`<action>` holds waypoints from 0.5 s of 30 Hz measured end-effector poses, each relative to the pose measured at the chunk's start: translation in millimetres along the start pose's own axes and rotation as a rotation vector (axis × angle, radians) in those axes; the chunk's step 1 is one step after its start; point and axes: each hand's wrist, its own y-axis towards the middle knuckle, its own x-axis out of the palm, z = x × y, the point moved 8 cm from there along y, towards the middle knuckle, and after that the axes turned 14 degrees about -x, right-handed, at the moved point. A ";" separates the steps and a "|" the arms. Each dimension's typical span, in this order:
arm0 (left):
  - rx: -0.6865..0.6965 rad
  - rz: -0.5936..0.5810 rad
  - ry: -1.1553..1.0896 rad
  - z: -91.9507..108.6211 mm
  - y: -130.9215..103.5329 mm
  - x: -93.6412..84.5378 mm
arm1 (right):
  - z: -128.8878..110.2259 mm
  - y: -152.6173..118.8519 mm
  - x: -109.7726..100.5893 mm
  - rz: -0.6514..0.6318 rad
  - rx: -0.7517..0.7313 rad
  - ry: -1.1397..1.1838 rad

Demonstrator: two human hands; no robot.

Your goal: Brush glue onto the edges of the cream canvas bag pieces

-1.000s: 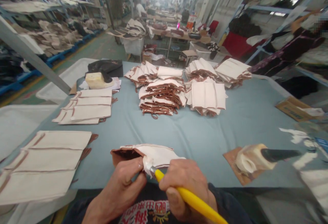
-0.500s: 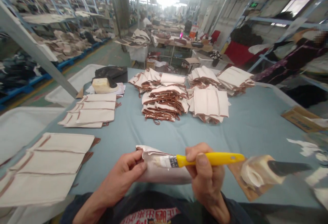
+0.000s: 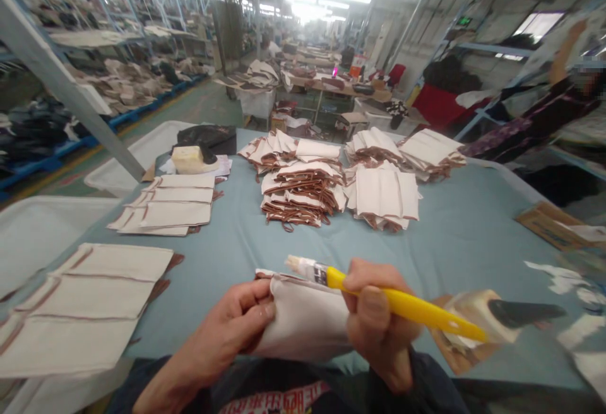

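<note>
My left hand (image 3: pixel 237 319) is closed on the left edge of a whitish fabric piece (image 3: pixel 307 319) with brown trim along its top. In my right hand (image 3: pixel 381 313) is a yellow-handled paintbrush (image 3: pixel 430 314), its bristles pointing left over the top edge of the piece. The bristles look pale and coated. That hand's lower side is close to the piece's right end; whether it also grips the fabric is hidden. Right of it, a whitish glue-stained container (image 3: pixel 502 325) with a dark handle sticking out rests on brown cardboard (image 3: pixel 457 351).
Overlapping pale panels (image 3: pixel 95 313) lie at the left. Brown-edged fabric stacks (image 3: pixel 303 187) and further piles (image 3: pixel 386 196) stand at the back. A yellowish block (image 3: pixel 187 158) sits by a black bag (image 3: pixel 211 138). A cardboard box (image 3: pixel 553 228) is at right, near a person (image 3: pixel 534 114).
The brush has lifted off the fabric's inner side, its handle now slanting down to the right. The piece's plain outer face now shows more fully. The person at right has raised an arm.
</note>
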 end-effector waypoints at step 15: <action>-0.002 0.046 0.030 -11.8 -5.6 -14.3 | 7.0 -20.9 22.4 -0.058 0.182 0.149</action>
